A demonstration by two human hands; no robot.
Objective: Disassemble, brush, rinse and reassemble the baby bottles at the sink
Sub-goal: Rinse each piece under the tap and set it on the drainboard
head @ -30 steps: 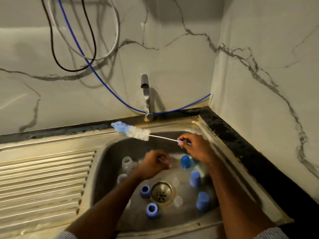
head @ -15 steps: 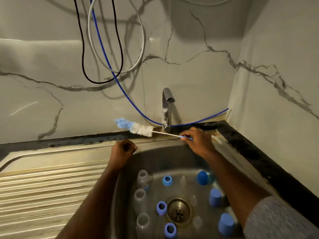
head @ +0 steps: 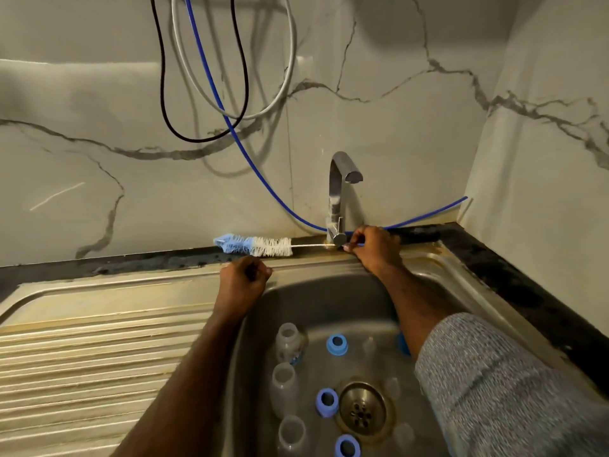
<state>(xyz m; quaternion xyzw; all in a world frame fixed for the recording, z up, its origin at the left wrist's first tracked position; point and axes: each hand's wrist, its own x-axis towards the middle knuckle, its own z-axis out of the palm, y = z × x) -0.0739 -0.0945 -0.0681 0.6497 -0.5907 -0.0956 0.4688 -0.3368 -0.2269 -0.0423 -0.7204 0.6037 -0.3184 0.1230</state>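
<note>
Blue-and-white bottle brush [head: 253, 245] pinched at its wire handle by right hand [head: 372, 247] mid-frame beside tap [head: 337, 206]; left hand [head: 244, 282] fisted, fingers curled on nothing visible.

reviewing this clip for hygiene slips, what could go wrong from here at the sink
1. The right hand pinches the bottle brush only at the thin handle end, so the bristle head could sag onto the grimy ledge behind the sink rim.
2. That hand works right beside the tap; opening it hard may splash and scatter the loose blue rings and clear bottles toward the drain.
</note>
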